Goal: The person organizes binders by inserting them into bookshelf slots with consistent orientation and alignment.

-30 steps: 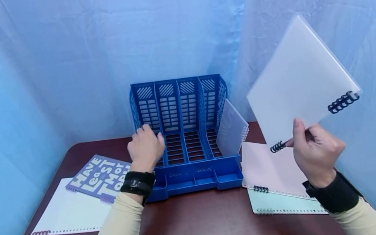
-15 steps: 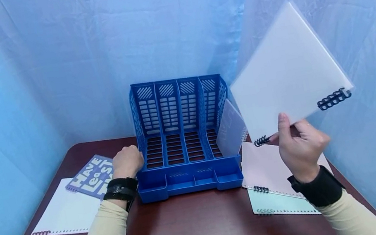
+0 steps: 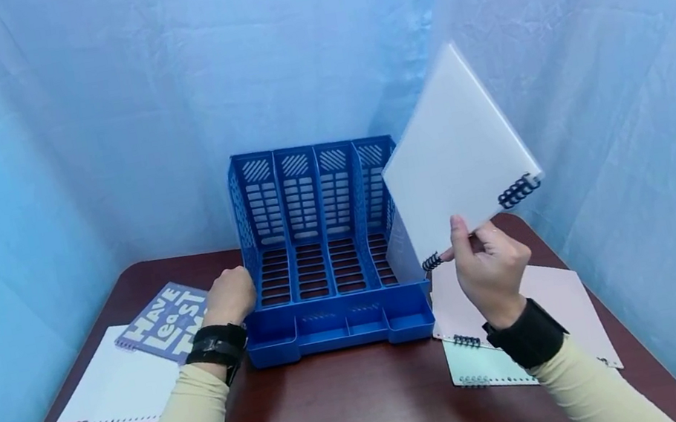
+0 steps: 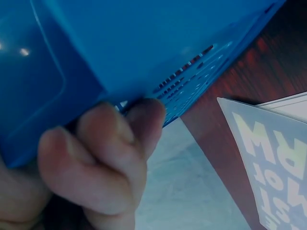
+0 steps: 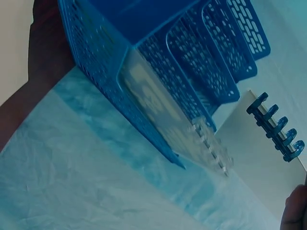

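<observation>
A blue desktop file rack point(image 3: 335, 307) with upright dividers stands at the table's middle. My left hand point(image 3: 232, 297) is at its left front corner; in the left wrist view its curled fingers point(image 4: 110, 148) grip the rack's edge. My right hand point(image 3: 490, 267) pinches a white loose-leaf notebook point(image 3: 453, 153) with black rings between thumb and fingers. That notebook is raised and tilted near the rack's right side, partly covering it in the head view. A smaller notebook with clear rings point(image 5: 158, 100) leans in the rack's rightmost slot.
On the left, a purple lettered notebook point(image 3: 161, 325) overlaps a white notebook point(image 3: 118, 385). A pink notebook point(image 3: 563, 292) lies over a pale green one point(image 3: 483, 362) at the right, beneath my right arm. Pale blue curtains point(image 3: 281, 40) hang behind the table.
My right hand has carried the white notebook leftward, closer to the rack. My left hand has moved from over the left slot to the rack's left front corner, where it stays.
</observation>
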{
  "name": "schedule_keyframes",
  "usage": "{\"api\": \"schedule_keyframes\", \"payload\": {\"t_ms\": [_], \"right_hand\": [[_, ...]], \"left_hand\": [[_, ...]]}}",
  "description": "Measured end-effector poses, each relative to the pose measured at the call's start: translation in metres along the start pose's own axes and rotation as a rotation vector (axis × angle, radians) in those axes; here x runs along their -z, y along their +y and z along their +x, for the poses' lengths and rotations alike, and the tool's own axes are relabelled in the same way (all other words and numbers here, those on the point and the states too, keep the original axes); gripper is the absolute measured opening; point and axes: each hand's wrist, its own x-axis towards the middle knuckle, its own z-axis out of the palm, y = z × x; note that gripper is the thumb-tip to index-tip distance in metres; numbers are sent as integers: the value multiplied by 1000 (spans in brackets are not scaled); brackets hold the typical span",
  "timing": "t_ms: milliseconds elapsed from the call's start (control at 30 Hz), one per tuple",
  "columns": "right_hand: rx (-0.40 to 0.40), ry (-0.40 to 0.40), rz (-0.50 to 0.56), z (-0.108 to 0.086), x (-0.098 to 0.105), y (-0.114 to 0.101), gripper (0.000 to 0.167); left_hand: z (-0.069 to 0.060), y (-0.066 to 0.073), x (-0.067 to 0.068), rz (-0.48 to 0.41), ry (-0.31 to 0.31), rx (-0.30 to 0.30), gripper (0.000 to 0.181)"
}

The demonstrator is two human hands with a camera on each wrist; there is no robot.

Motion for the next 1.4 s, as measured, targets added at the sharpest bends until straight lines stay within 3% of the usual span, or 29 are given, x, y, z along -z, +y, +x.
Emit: {"api": "schedule_keyframes", "payload": {"t_ms": [300,700,1133,1400], "right_hand": [[19,-104,-25,-17,-23,5,29],[-86,-228,-92,-48,-47,20,32],[-117,-300,-193,-69,-57,27,27],[-150,-364,-246,-66,-56,26,35]], "left_hand": [[1,1,1,-4,-1,3,27],[2,0,2,-21,-19,38,26],[3,0,0,-13,-12,31,24],[4,0,0,-9,-13,30,25]]}}
